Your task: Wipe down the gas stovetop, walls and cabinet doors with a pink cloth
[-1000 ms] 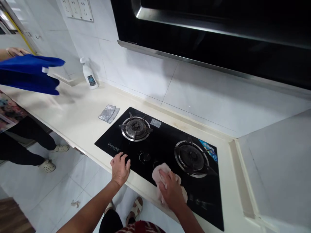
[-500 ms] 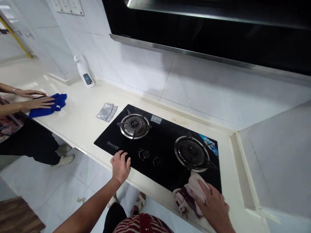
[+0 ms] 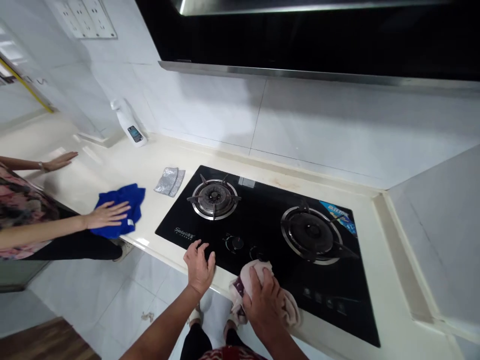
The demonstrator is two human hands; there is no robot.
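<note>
A black glass gas hob [image 3: 262, 215] with two round burners is set into the pale countertop. My right hand [image 3: 264, 300] presses a bunched pinkish-white cloth [image 3: 291, 307] with a dark red patch onto the hob's front edge, close to the right knob. The left knob [image 3: 237, 242] stays uncovered. My left hand [image 3: 200, 267] rests at the hob's front left edge, its fingers spread on the glass and nothing in it. To the right of the cloth, faint marks show on the glass.
At the left, a co-worker's hand [image 3: 107, 216] lies flat on a blue cloth [image 3: 131, 197]. Silver scouring cloths [image 3: 170, 181] lie left of the hob. A white spray bottle [image 3: 128, 124] stands by the wall. The black range hood [image 3: 300, 40] overhangs the hob.
My right hand has slid the cloth leftward from below the right burner to near the knobs. My left hand stays at the edge. The co-worker's blue cloth has come closer to the hob.
</note>
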